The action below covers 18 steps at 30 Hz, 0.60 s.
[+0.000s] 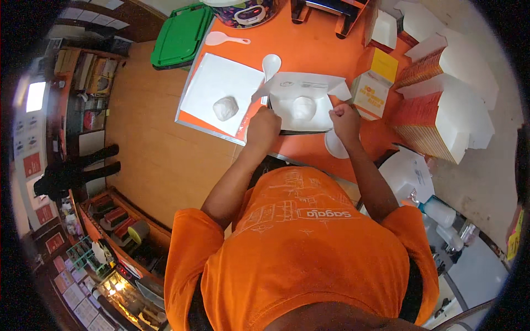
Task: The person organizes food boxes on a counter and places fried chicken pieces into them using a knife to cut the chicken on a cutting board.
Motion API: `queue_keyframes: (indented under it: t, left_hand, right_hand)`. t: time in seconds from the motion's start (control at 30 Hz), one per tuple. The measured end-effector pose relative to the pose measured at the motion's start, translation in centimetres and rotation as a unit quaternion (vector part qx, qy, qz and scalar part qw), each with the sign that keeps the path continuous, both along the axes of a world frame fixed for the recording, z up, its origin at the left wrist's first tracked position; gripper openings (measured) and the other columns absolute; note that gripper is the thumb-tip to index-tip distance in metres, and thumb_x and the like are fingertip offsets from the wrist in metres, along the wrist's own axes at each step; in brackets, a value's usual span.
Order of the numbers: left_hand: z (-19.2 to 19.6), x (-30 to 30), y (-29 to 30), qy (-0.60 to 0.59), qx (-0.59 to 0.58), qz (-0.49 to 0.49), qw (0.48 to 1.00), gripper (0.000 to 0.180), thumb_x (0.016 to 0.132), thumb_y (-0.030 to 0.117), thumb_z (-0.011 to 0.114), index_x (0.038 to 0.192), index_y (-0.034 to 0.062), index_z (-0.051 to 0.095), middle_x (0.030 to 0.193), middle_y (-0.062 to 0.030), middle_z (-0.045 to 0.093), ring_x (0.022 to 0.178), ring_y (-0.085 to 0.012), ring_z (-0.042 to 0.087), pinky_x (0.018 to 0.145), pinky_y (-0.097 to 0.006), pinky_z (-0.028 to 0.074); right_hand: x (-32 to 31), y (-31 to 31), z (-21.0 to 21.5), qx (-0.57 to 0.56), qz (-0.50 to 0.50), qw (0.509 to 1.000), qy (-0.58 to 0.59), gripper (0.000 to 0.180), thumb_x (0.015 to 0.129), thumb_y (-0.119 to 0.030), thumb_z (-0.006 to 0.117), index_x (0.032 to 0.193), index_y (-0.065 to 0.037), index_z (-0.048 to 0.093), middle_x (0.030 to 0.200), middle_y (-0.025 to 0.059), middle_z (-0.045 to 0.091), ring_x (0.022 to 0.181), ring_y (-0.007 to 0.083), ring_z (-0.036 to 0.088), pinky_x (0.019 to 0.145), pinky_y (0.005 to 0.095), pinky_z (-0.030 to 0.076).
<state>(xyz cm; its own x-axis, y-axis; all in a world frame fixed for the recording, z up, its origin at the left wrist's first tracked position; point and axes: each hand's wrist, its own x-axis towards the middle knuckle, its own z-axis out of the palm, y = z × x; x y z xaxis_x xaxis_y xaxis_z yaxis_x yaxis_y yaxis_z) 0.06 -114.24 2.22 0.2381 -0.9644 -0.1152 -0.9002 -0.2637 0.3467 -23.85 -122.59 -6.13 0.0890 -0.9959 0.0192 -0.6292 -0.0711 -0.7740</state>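
Note:
On the orange table, an open white paper food box (284, 113) stands before me with its lid flap raised at the back. Inside it sits a rounded white wrapped bundle (304, 108). My left hand (264, 128) is closed at the box's left wall; its fingertips are partly hidden. At the right wall, my right hand (346, 122) pinches the box's edge with curled fingers. A second white bundle (225, 109) rests to the left on a white paper sheet (212, 80). Behind the box's left corner lies a white spoon (271, 66).
Stacks of nested paper boxes (422, 129) crowd the right. Nearer stands a yellow-and-white carton (375, 83). A round white disc (335, 144) lies by my right wrist. Farther back are a pale ladle (225, 38), a patterned round container (243, 12) and a green lidded bin (179, 36).

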Motion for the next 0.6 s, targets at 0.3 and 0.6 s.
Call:
queue_keyframes:
  t: [0.3, 0.6]
  left_hand:
    - [-1.2, 0.6, 1.4, -0.05, -0.047, -0.101, 0.992, 0.014, 0.083, 0.005, 0.057, 0.076, -0.006, 0.063, 0.091, -0.0241, 0.06, 0.071, -0.0376, 0.065, 0.063, -0.044, 0.055]
    - [-1.5, 2.2, -0.5, 0.112, -0.063, -0.047, 0.991, 0.013, 0.083, 0.006, 0.056, 0.081, -0.0065, 0.058, 0.079, -0.0268, 0.063, 0.072, -0.0424, 0.065, 0.065, -0.049, 0.054]
  right_hand:
    - [-0.1, 0.7, 1.6, 0.024, -0.029, 0.999, 0.003, 0.02, 0.074, -0.012, 0.074, 0.086, 0.0, 0.064, 0.075, 0.0066, 0.064, 0.067, 0.017, 0.062, 0.066, 0.0304, 0.051]
    - [0.6, 0.7, 2.1, 0.001, 0.009, 0.984, 0.18, 0.022, 0.079, -0.017, 0.066, 0.092, 0.0, 0.065, 0.097, 0.0209, 0.064, 0.088, 0.0353, 0.063, 0.082, 0.0431, 0.049]
